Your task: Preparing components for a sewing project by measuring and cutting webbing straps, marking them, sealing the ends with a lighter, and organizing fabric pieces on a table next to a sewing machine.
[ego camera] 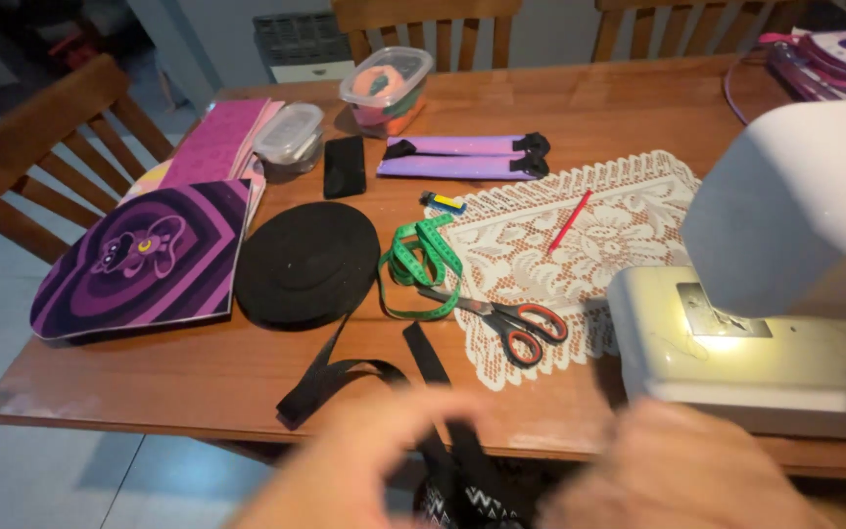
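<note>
Both hands were blurry at the bottom edge, so grip was hard to read. Left hand sat right over the black strap, fingers curled, prob pinching it but can't tell for sure. Right hand was near the sewing machine; can't tell if it held anything.

Strap ran off the black webbing roll to the table's front edge and over it. Looked light, floppy, flat-woven, not slippery imo. Best grabbed flat btw thumb and fingers near the free end. Scissors and green tape measure lay just beside it.
</note>
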